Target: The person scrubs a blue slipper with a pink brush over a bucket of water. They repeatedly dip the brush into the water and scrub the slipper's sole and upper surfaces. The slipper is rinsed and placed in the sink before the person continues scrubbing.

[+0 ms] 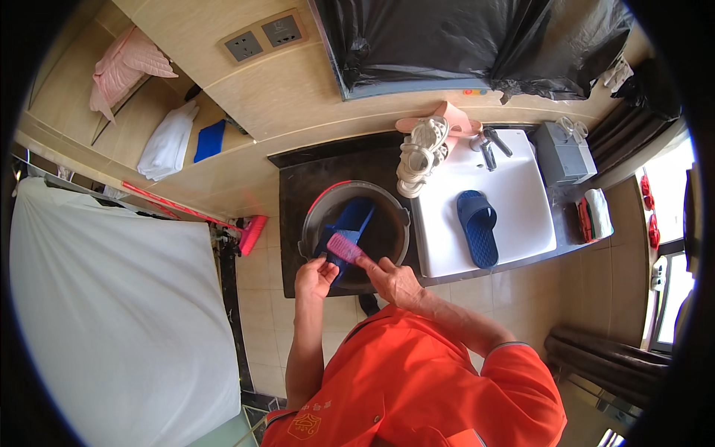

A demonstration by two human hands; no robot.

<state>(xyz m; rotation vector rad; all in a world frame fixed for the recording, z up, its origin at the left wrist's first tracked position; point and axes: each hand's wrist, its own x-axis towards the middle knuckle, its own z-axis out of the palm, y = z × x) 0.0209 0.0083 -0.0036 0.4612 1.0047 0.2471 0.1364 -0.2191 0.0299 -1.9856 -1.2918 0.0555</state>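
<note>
My left hand (316,278) grips the near end of a dark blue slide slipper (342,229), tilted over a grey bucket (406,246). In my right hand (395,284) is a pink scrubbing brush (344,248), its head against or just over the slipper; exact contact cannot be made out. The bucket stands on a dark stone counter (290,167). To its right, another blue slipper (477,229) lies in a white washbasin (525,190), over its front edge. Part of the bucket's inside is hidden behind the slipper and my hands.
White sandals (422,156) and pink slippers (447,120) are piled by the chrome faucet (489,146). A grey box (564,153) and folded cloths (596,215) stand at the counter's right. A red-handled broom (252,234) leans on the left, near a white sheet (123,313).
</note>
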